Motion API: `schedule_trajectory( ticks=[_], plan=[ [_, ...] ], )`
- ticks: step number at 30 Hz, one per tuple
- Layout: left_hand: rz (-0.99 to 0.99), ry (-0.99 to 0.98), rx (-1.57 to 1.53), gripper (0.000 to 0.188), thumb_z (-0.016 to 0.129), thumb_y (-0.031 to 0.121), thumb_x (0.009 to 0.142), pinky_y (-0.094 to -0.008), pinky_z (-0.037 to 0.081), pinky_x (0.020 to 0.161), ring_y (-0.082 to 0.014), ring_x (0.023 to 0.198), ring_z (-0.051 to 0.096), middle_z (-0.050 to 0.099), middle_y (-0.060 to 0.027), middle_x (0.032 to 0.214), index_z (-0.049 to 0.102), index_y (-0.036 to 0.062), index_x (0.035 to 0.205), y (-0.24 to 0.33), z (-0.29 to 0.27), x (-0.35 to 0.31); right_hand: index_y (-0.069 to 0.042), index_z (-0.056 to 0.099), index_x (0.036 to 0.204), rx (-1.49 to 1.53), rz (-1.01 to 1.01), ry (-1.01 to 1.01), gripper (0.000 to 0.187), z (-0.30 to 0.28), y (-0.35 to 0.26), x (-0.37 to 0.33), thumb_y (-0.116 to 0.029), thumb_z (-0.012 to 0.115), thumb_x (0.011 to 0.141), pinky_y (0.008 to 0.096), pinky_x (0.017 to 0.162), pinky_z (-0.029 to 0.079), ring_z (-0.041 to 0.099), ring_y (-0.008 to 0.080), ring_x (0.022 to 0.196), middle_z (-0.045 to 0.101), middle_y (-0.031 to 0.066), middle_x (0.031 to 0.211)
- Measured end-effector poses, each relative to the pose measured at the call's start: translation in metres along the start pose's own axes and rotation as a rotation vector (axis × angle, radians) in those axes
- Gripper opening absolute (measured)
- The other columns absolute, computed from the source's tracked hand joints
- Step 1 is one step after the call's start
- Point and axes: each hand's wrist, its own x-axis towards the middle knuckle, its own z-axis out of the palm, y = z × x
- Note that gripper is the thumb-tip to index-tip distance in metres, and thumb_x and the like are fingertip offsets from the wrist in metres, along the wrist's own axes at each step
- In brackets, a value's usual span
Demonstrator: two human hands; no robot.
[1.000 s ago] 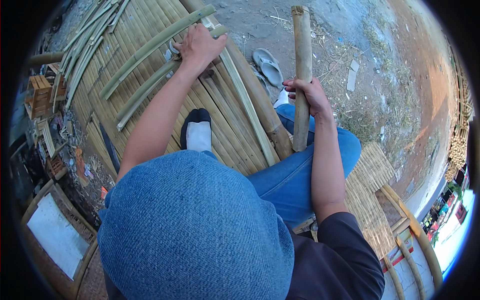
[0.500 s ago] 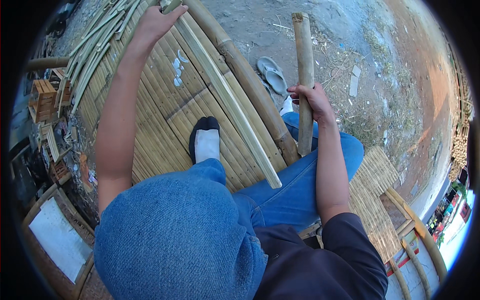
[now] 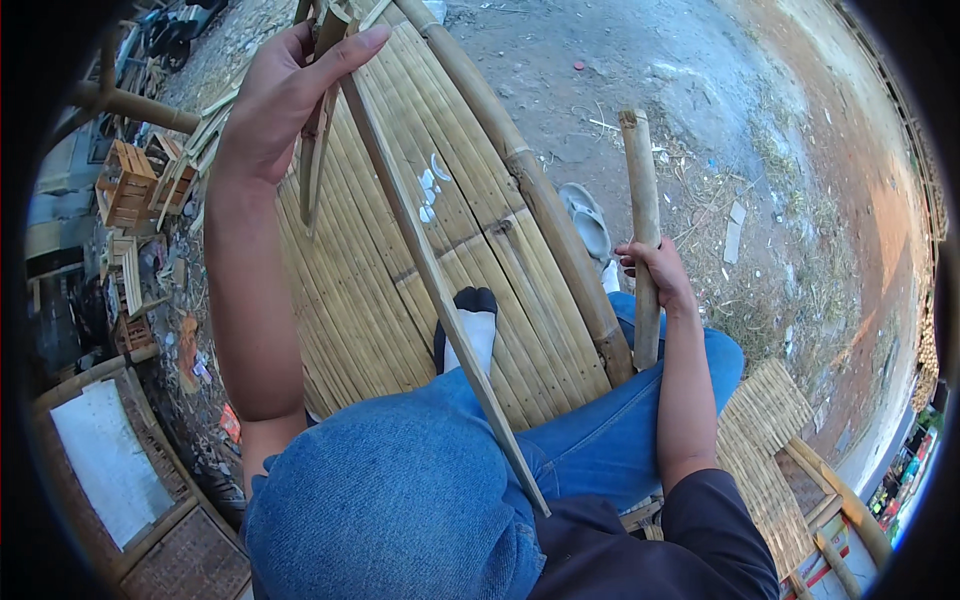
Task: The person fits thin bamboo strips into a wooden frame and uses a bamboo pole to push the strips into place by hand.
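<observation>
My left hand [image 3: 268, 105], raised at the upper left, is closed round the top of a long split bamboo strip [image 3: 428, 265]. The strip slants down across my jeans, its lower end near my shirt. A second bamboo piece [image 3: 318, 165] hangs below the same fingers; whether the two are joined cannot be told. On the right, my right hand [image 3: 662, 274] grips a thick round bamboo stick [image 3: 641, 170] held upright beside my bent knee. Below both lies the slatted bamboo platform [image 3: 345, 300], with my socked foot [image 3: 478, 335] on it.
A bamboo pole [image 3: 560, 220] edges the platform on the right. Grey sandals [image 3: 588, 222] lie on the ground beyond it. White scraps [image 3: 430, 190] rest on the slats. Wooden crates [image 3: 127, 185] stand at the left; a woven bamboo panel [image 3: 765, 415] is at the right.
My left hand has drawn closer with the strip, whose lower end now reaches over my lap. The view has shifted left, and the right hand still grips the stick.
</observation>
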Motion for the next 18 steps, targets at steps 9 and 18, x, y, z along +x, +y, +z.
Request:
schedule_trajectory(
  ticks=[9, 18],
  plan=[
    [0.366, 0.005, -0.278, 0.034, 0.056, 0.018, 0.102, -0.0388, 0.043, 0.105, -0.0196, 0.108, 0.056, 0.05, -0.0113, 0.118, 0.05, -0.0055, 0.126, 0.025, -0.051, -0.042, 0.0, 0.063, 0.105, -0.06, -0.009, -0.045, 0.035, 0.012, -0.004, 0.003, -0.017, 0.08, 0.079, 0.0347, 0.07, 0.056, 0.068, 0.0172, 0.077, 0.071, 0.0098, 0.09],
    [0.545, -0.214, -0.704, 0.044, 0.057, 0.016, 0.09, -0.0614, 0.018, 0.125, -0.0279, 0.126, 0.044, 0.04, -0.0117, 0.119, 0.038, 0.0026, 0.126, 0.01, -0.058, -0.043, -0.002, 0.064, 0.099, -0.081, -0.013, -0.009, 0.03, 0.017, -0.007, -0.003, -0.018, 0.078, 0.079, 0.0346, 0.071, 0.056, 0.069, 0.0177, 0.079, 0.071, 0.0073, 0.086]
  ],
)
